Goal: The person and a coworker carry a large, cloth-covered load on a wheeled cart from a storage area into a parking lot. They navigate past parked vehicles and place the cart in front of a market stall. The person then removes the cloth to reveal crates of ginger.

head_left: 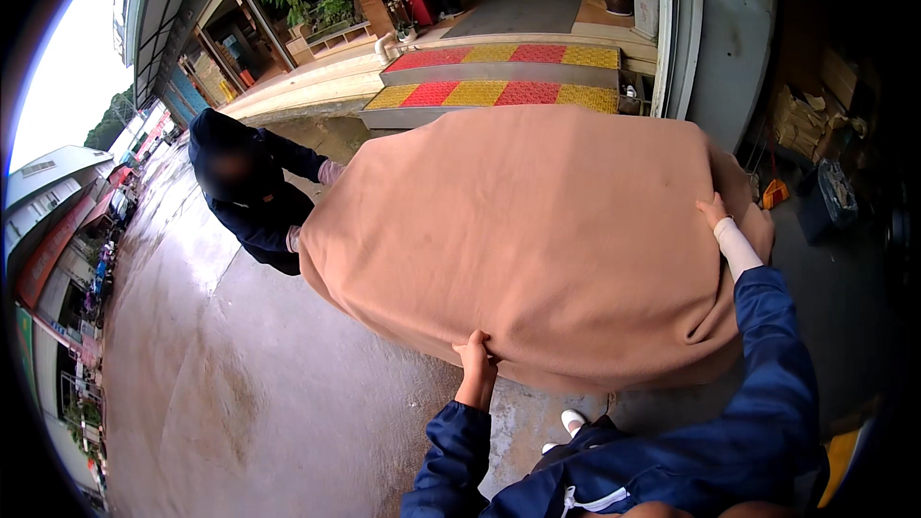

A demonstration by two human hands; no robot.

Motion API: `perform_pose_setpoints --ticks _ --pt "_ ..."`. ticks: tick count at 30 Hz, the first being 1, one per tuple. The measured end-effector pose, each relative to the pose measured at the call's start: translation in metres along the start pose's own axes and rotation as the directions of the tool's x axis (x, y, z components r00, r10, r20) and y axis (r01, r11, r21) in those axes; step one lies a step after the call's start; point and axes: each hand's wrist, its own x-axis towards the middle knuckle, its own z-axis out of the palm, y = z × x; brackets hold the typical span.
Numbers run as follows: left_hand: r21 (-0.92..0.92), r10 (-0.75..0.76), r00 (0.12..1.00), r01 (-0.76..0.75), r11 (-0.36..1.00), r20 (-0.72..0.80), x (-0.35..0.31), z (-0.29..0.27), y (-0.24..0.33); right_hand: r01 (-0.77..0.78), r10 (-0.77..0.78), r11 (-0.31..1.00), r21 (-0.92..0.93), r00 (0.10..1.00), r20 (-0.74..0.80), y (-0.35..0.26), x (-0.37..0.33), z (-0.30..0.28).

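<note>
Fabric: peachy-tan fleece, a big blanket (pixel 537 230) stretched out flat in mid-air, filling the middle of the view and clear of the wet ground.

Why it's flat: looks like it's being pulled from opposite ends, so it stays taut and doesn't drag on the damp concrete pavement (pixel 240 374). That's my read, anyway.

Left hand (pixel 474 353): at the near edge, fingers curled tight over the hem, thumb side tucked under. A proper pinch grip on the cloth, no slack showing there.

Right hand (pixel 715 211): further out on the right edge, arm stretched long, white cuff poking out of the navy sleeve (pixel 767 345). Fingers lie on the fabric and seem to hook the border, but whether they're fully closed round it I can't tell from here.

Other person (pixel 251 194): in dark clothes on the far left, bent toward the blanket, hands at that end. Their grip is mostly hidden by the cloth.

Hands set wide: probably why the near edge bows only a little between them.

Behind: red and yellow tactile ramps (pixel 499 77) leading to a shop entrance at the far side, potted plants (pixel 317 0) far left of it.

Right side: cardboard and clutter (pixel 815 115) against a grey wall, well apart from the blanket.

Near bottom: a white shoe (pixel 573 419) on the ground, just below the hem.
</note>
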Motion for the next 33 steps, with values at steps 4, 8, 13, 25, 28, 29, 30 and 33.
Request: perform_pose_setpoints --ticks 4,8,13,25,28,29,30,33 --pt "0.003 0.031 0.998 -0.031 1.000 -0.046 0.015 -0.033 0.025 0.010 -0.010 1.000 0.012 0.999 0.047 -0.059 -0.043 0.056" --pt "0.046 0.020 1.000 -0.019 0.999 -0.013 0.037 -0.037 0.045 0.037 -0.037 0.999 0.034 0.999 0.001 -0.079 -0.050 0.062" --pt "0.092 0.024 0.998 -0.019 0.996 -0.062 0.049 -0.042 0.078 0.064 -0.063 0.998 -0.021 0.998 0.023 -0.098 -0.039 0.097" --pt "-0.005 0.048 0.997 -0.048 0.999 -0.065 0.161 -0.115 0.153 0.157 -0.177 0.983 0.095 0.943 0.280 -0.074 0.037 0.234" --pt "-0.009 0.057 0.993 -0.058 0.998 -0.103 0.169 -0.135 0.175 0.109 -0.200 0.962 0.250 0.905 0.375 -0.074 0.041 0.271" --pt "0.023 0.067 0.994 -0.066 0.998 -0.082 0.178 -0.123 0.191 0.103 -0.245 0.926 0.362 0.895 0.372 -0.067 0.049 0.271" --pt "0.025 0.113 0.991 -0.112 0.993 -0.068 0.187 -0.115 0.209 0.105 -0.248 0.920 0.378 0.902 0.353 -0.068 0.063 0.281" --pt "0.000 0.109 0.989 -0.110 0.994 -0.101 0.206 -0.186 0.222 0.075 -0.200 0.953 0.293 0.881 0.428 -0.083 0.018 0.364"
